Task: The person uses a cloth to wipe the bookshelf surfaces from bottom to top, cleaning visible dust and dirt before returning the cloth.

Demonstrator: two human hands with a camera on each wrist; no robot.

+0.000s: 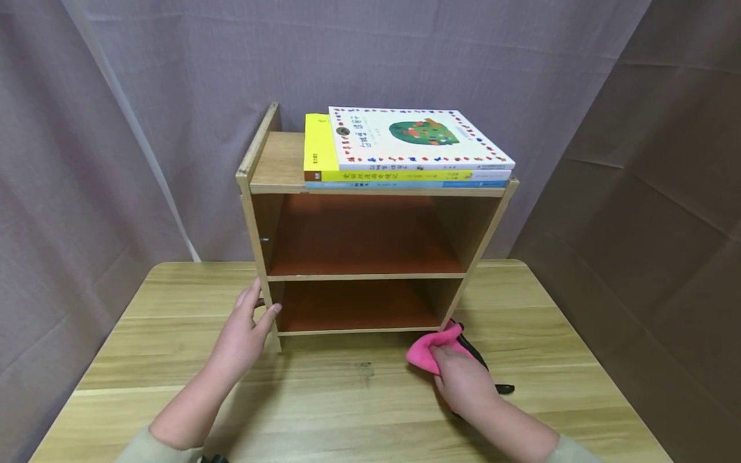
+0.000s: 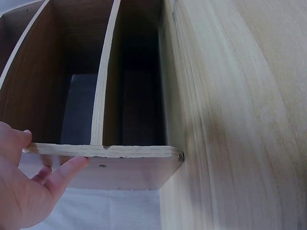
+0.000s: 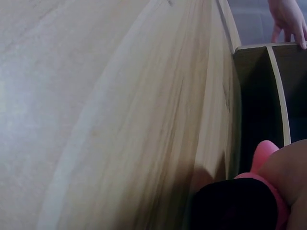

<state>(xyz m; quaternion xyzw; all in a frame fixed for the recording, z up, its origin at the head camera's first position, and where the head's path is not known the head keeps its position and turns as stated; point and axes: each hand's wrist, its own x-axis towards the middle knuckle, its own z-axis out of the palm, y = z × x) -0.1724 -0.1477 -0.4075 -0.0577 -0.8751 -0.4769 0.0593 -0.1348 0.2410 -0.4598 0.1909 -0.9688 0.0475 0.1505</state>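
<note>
A small wooden shelf unit (image 1: 370, 276) stands upright on the table. My left hand (image 1: 246, 334) holds its left side panel (image 2: 120, 165) low down, with a digit over the front edge and others along the outer face. My right hand (image 1: 466, 379) grips a bunched pink cloth (image 1: 425, 354) at the lower right front corner of the unit. In the right wrist view the pink cloth (image 3: 264, 155) shows beside the lowest compartment, partly hidden by the hand and a dark rounded shape (image 3: 235, 206).
Several picture books (image 1: 417, 138) lie stacked on the unit's top, a white one uppermost over a yellow one. A black strap-like piece (image 1: 503, 388) shows beside the right hand. Grey curtains (image 1: 173, 128) hang behind the wooden table (image 1: 359, 411).
</note>
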